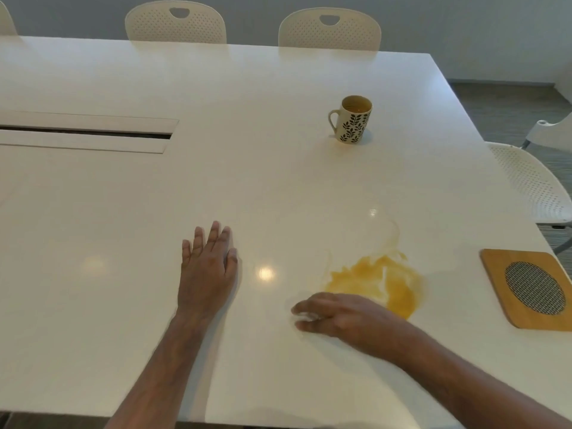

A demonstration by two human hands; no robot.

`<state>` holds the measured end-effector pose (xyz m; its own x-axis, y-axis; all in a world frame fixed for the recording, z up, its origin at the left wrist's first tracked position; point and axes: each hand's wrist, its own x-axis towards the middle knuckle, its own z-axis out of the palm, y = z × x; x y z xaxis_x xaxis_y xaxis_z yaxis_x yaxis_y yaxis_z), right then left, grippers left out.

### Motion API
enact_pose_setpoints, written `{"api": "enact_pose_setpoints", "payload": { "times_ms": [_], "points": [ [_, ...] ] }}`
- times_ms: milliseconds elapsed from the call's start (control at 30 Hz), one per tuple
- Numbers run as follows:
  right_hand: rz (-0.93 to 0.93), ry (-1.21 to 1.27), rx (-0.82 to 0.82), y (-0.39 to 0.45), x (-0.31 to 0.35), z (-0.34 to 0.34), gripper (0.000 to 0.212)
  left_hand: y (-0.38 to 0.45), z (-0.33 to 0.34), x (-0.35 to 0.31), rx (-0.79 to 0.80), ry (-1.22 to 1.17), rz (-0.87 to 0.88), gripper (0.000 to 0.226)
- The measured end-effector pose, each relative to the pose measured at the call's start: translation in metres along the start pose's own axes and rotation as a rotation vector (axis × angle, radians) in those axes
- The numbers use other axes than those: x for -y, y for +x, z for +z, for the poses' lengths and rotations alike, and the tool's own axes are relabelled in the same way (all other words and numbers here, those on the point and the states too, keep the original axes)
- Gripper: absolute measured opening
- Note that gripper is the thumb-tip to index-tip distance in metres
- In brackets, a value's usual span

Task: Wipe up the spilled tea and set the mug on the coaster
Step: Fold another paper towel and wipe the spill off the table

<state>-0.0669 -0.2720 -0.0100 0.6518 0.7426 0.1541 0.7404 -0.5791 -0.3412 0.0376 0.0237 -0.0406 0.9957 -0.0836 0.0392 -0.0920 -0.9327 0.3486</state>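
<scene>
A cream mug with a dark leaf pattern stands upright on the white table, tea inside, handle to the left. Nearer to me, a yellow-orange tea spill spreads on the table, with thin wet streaks curving up from it. A wooden coaster with a round mesh centre lies at the right edge. My left hand rests flat on the table, fingers straight, left of the spill. My right hand lies low at the spill's near edge, blurred, fingers pointing left; something whitish shows under the fingertips, which I cannot identify.
Two white perforated chairs stand behind the table's far edge and another chair at the right side. A long cable slot with a lid is set into the table on the left.
</scene>
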Motion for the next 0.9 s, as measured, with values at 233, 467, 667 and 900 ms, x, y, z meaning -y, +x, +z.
{"api": "enact_pose_setpoints", "payload": {
  "times_ms": [233,467,667,900],
  "points": [
    [0.450,-0.067,-0.128,0.011,-0.064,-0.050,0.027,0.000,0.002,0.001,0.001,-0.007,0.000,0.057],
    [0.362,0.110,-0.071,0.027,-0.003,-0.017,0.037,0.001,0.003,0.001,-0.013,-0.011,-0.007,0.054],
    [0.186,-0.045,0.025,-0.021,0.006,-0.012,0.040,0.000,0.002,0.001,-0.011,-0.020,-0.009,0.054],
    [0.582,-0.106,-0.117,-0.022,-0.072,-0.056,0.024,0.000,0.003,0.001,-0.019,-0.013,-0.005,0.054]
  ]
}}
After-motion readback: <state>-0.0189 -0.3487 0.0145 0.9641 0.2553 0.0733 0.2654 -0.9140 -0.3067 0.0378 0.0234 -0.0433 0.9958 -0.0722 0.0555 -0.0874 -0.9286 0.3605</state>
